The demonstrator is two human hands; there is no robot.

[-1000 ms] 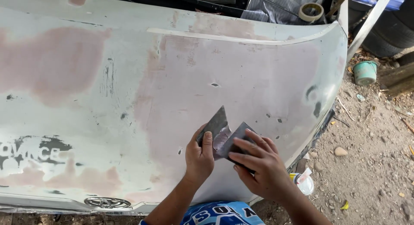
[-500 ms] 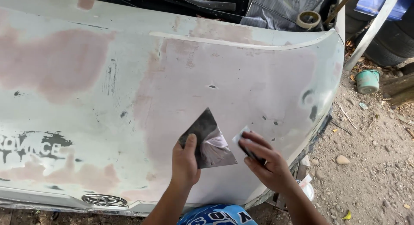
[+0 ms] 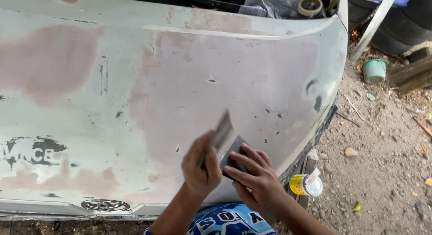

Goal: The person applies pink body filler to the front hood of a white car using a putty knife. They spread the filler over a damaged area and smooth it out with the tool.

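Car panel point(image 3: 135, 104): matt sanded metal, pink filler patches, chipped paint. Sandpaper sheet point(image 3: 222, 133): grey, flexible. Ground point(image 3: 387, 172): rough dirt, gravel.
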